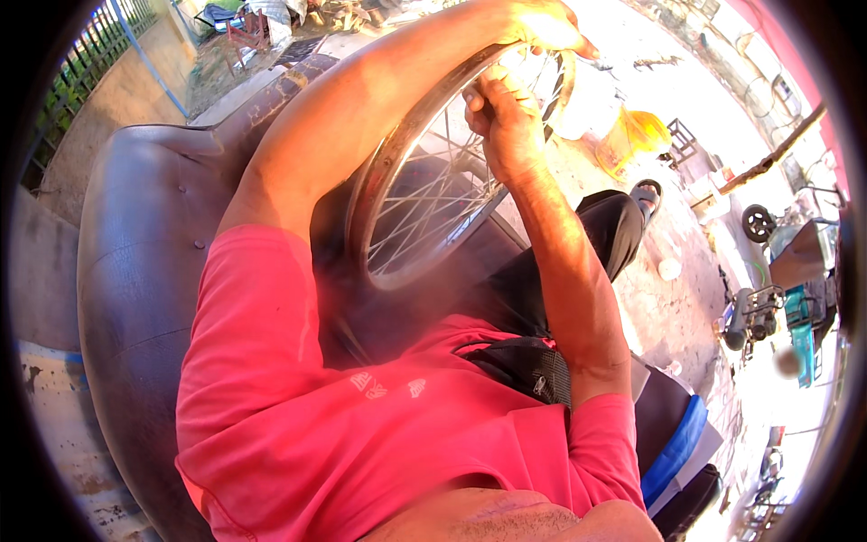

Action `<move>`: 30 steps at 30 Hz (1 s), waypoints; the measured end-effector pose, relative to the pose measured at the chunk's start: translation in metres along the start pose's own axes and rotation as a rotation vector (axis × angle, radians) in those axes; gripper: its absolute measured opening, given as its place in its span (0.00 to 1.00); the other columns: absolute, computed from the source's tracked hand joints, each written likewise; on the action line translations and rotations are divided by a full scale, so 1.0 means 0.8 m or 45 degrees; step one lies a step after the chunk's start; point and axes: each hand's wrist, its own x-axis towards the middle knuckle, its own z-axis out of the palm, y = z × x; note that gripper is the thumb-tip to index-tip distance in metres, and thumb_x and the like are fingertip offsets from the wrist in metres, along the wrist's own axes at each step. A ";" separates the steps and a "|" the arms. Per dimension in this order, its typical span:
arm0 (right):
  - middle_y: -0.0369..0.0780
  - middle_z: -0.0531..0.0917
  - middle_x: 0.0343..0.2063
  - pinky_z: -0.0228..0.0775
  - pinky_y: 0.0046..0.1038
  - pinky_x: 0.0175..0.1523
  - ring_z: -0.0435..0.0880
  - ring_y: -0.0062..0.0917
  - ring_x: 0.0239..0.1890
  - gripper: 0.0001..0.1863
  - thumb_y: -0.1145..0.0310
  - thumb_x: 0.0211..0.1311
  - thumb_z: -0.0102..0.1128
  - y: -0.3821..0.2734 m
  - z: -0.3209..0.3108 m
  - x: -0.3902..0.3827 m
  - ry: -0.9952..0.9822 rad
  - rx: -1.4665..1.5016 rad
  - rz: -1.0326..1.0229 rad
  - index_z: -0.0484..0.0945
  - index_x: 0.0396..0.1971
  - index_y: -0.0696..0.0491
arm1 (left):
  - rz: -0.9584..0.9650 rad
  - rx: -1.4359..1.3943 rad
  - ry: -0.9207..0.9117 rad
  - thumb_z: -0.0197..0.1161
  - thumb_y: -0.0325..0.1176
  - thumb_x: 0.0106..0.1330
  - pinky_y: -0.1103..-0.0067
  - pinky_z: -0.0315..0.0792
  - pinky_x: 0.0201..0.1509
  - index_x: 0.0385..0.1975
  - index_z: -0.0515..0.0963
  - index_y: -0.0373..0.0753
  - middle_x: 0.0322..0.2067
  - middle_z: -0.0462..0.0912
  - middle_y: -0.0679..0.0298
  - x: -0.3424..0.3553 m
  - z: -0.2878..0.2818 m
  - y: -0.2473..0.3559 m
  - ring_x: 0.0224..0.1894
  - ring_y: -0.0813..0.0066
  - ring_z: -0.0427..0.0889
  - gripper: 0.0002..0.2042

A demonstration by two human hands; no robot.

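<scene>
A spoked wheel [374, 191] with a worn rim, like a bicycle wheel, stands tilted over my lap. My left arm reaches across its top, and my left hand [545, 25] closes over the far part of the rim; strong sunlight washes out some of its fingers. Just below, my right hand [511, 116] is closed inside the rim, close to the spokes, thumb side up. Whatever its curled fingers pinch is hidden. The wheel's hub is partly visible among the spokes, left of my right wrist.
A brown padded leather sofa [144, 271] is under and beside me. My leg in black trousers [610, 226] extends right, ending in a sandal [647, 194]. Beyond lie a yellow plastic object [637, 140], a small black wheel [758, 222] and teal machinery [799, 325].
</scene>
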 end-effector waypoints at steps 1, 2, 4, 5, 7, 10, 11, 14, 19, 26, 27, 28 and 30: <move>0.31 0.78 0.25 0.58 0.16 0.28 0.69 0.12 0.23 0.06 0.64 0.71 0.57 -0.002 0.001 0.000 0.009 0.009 0.024 0.78 0.35 0.47 | -0.009 -0.005 0.007 0.65 0.50 0.64 0.68 0.75 0.55 0.45 0.86 0.35 0.44 0.87 0.48 -0.001 0.000 0.001 0.48 0.56 0.85 0.23; 0.31 0.78 0.25 0.57 0.16 0.28 0.69 0.12 0.23 0.06 0.64 0.71 0.57 -0.003 0.002 0.000 0.020 0.016 0.045 0.78 0.34 0.47 | -0.009 -0.009 0.000 0.65 0.50 0.64 0.68 0.75 0.55 0.45 0.86 0.35 0.44 0.87 0.48 0.001 0.000 0.000 0.48 0.56 0.85 0.23; 0.30 0.78 0.25 0.58 0.15 0.28 0.69 0.12 0.24 0.06 0.63 0.71 0.57 -0.006 0.003 -0.002 0.028 0.014 0.051 0.78 0.34 0.47 | -0.007 -0.017 -0.015 0.66 0.51 0.63 0.68 0.75 0.54 0.45 0.86 0.35 0.44 0.87 0.48 0.004 0.002 -0.001 0.48 0.57 0.85 0.23; 0.30 0.78 0.25 0.58 0.15 0.29 0.69 0.12 0.24 0.06 0.63 0.71 0.57 -0.007 0.005 -0.003 0.027 0.013 0.057 0.78 0.34 0.47 | 0.011 -0.023 -0.002 0.66 0.51 0.63 0.68 0.75 0.54 0.45 0.86 0.35 0.44 0.87 0.48 0.007 0.004 -0.006 0.47 0.57 0.85 0.23; 0.30 0.78 0.25 0.58 0.16 0.29 0.70 0.12 0.25 0.07 0.62 0.72 0.57 -0.005 0.007 -0.005 0.001 -0.031 0.004 0.79 0.35 0.47 | 0.046 -0.034 0.024 0.67 0.51 0.63 0.68 0.75 0.54 0.44 0.86 0.34 0.43 0.87 0.48 0.012 0.009 -0.016 0.47 0.57 0.85 0.24; 0.30 0.78 0.25 0.58 0.16 0.29 0.70 0.12 0.25 0.07 0.62 0.72 0.57 -0.003 0.002 -0.004 -0.010 -0.048 -0.041 0.79 0.35 0.47 | 0.017 -0.044 0.016 0.67 0.51 0.63 0.68 0.75 0.54 0.44 0.86 0.33 0.43 0.87 0.48 0.009 0.007 -0.005 0.47 0.58 0.85 0.24; 0.30 0.78 0.25 0.58 0.16 0.29 0.70 0.12 0.25 0.07 0.61 0.72 0.57 -0.004 0.004 -0.004 -0.014 -0.042 -0.043 0.79 0.35 0.47 | 0.010 -0.065 0.016 0.67 0.51 0.63 0.68 0.75 0.54 0.44 0.86 0.33 0.43 0.87 0.48 0.008 0.007 -0.005 0.47 0.58 0.85 0.24; 0.33 0.75 0.24 0.56 0.18 0.27 0.66 0.16 0.23 0.10 0.64 0.76 0.49 -0.013 0.015 -0.006 0.112 -0.088 0.062 0.73 0.33 0.50 | -0.014 -0.096 0.016 0.67 0.51 0.63 0.68 0.75 0.54 0.45 0.85 0.33 0.44 0.87 0.48 0.002 0.006 -0.002 0.48 0.57 0.85 0.24; 0.35 0.81 0.28 0.64 0.18 0.31 0.76 0.19 0.26 0.11 0.63 0.76 0.49 -0.011 0.009 -0.008 0.108 -0.131 0.057 0.78 0.39 0.52 | -0.026 -0.125 0.072 0.67 0.50 0.63 0.67 0.75 0.54 0.44 0.86 0.33 0.43 0.87 0.47 -0.007 0.004 0.001 0.47 0.57 0.85 0.23; 0.35 0.86 0.34 0.74 0.22 0.39 0.87 0.20 0.35 0.06 0.66 0.70 0.63 -0.018 -0.001 -0.009 0.485 -0.479 -0.207 0.82 0.39 0.52 | -0.061 -0.107 0.032 0.66 0.49 0.64 0.67 0.76 0.52 0.42 0.86 0.32 0.41 0.87 0.45 -0.012 -0.005 -0.001 0.44 0.57 0.86 0.22; 0.33 0.86 0.34 0.74 0.21 0.36 0.87 0.19 0.33 0.05 0.67 0.68 0.66 -0.019 -0.006 -0.003 0.462 -0.481 -0.243 0.82 0.39 0.52 | -0.081 -0.119 0.010 0.66 0.49 0.64 0.67 0.76 0.52 0.42 0.86 0.33 0.41 0.87 0.46 -0.013 -0.007 -0.001 0.44 0.57 0.87 0.22; 0.33 0.86 0.34 0.74 0.21 0.36 0.86 0.19 0.32 0.06 0.67 0.68 0.67 -0.018 -0.006 0.003 0.458 -0.489 -0.257 0.81 0.38 0.52 | -0.101 -0.131 -0.012 0.66 0.49 0.64 0.67 0.76 0.52 0.42 0.86 0.33 0.41 0.87 0.46 -0.013 -0.008 -0.001 0.43 0.57 0.87 0.22; 0.32 0.86 0.33 0.73 0.21 0.35 0.86 0.19 0.31 0.06 0.67 0.67 0.68 -0.017 0.002 0.012 0.452 -0.506 -0.289 0.81 0.38 0.52 | -0.090 -0.125 0.015 0.66 0.50 0.64 0.67 0.76 0.52 0.42 0.86 0.33 0.41 0.88 0.47 -0.010 -0.006 -0.004 0.43 0.57 0.87 0.22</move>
